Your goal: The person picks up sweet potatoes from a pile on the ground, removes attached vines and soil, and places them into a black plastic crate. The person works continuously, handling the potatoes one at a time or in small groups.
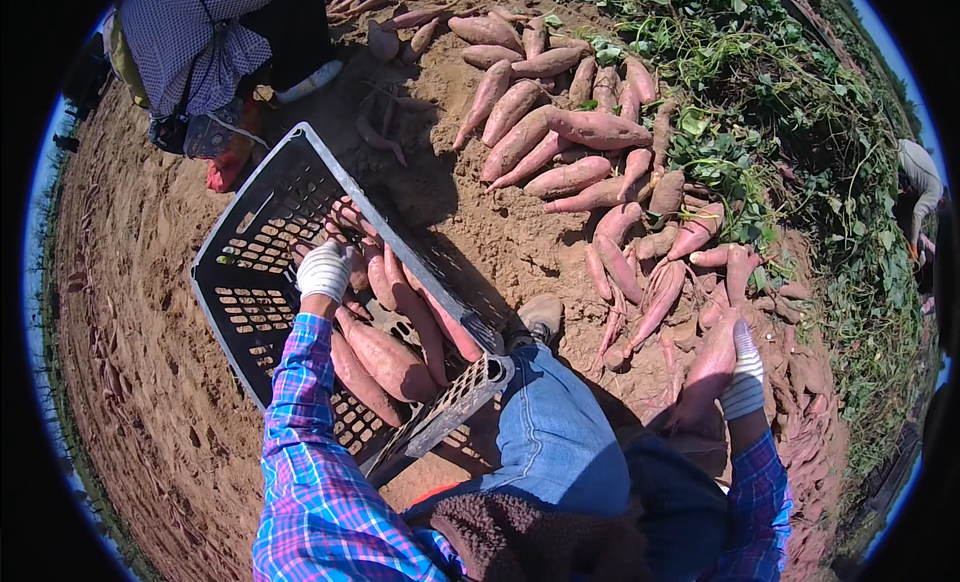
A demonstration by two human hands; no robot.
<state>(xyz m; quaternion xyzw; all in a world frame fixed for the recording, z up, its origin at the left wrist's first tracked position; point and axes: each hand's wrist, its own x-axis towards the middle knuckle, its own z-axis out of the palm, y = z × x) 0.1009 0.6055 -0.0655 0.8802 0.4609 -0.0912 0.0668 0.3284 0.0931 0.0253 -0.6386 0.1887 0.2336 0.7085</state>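
A black plastic crate (259,289) with slotted walls sits tilted on the soil, its mouth facing me. Several pink-skinned sweet potatoes (386,353) lie inside it. My left hand (324,273), in a white knitted glove, reaches into the crate and touches sweet potatoes at its far end. Its fingertips are hidden, so whether it grips one is unclear. Down by my right side, my right hand (744,376), in a striped white glove, holds a large sweet potato (709,361) from its right side. Smaller roots lie just beyond that hand.
A long heap of sweet potatoes (562,128) curves along green vines (757,87) at right. My shoe (541,313) stands between crate and heap. A person (202,49) is close at upper left, beside a red bag (229,166). Another person (921,181) bends at far right.
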